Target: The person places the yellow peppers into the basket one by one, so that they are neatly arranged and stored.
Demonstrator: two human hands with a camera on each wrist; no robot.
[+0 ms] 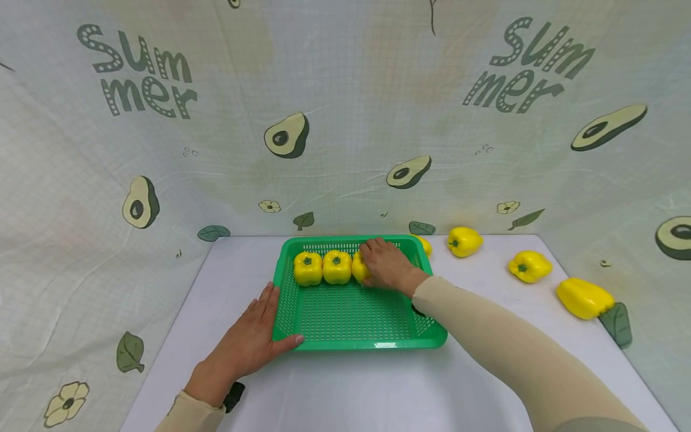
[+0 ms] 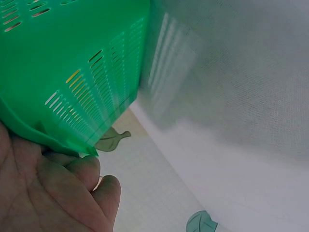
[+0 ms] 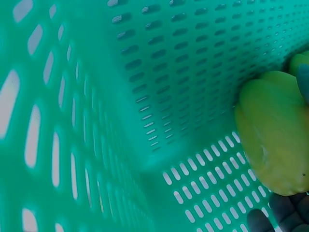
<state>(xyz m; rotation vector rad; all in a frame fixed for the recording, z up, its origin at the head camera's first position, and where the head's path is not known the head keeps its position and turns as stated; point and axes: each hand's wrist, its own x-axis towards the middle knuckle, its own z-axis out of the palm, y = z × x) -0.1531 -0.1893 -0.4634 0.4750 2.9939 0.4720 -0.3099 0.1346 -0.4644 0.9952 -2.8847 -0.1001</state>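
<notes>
Basket (image 1: 351, 345), green, one grip engaged
Right hand (image 1: 390, 267) grasps yellow pepper (image 1: 358, 270) at basket's 12 o'clock; left hand (image 1: 249, 337) released, fingers straight, touching basket at 8 o'clock

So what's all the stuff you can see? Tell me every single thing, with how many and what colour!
basket: 1, green, on the table
peppers in the basket: 3, yellow, in a row along its far side
peppers outside the basket: 4, yellow, to its right, one partly hidden behind its far right corner
table: 1, white, under the basket
cloth: can't tell how many pieces, pale, behind and at the sides, printed with avocados, leaves, flowers and "summer" twice
sleeves: 2, beige, on the person's arms
wrist bands: 2, dark, one at each wrist
left hand: 1, bare, at the basket's left side
right hand: 1, bare, holding the row's rightmost pepper
</notes>
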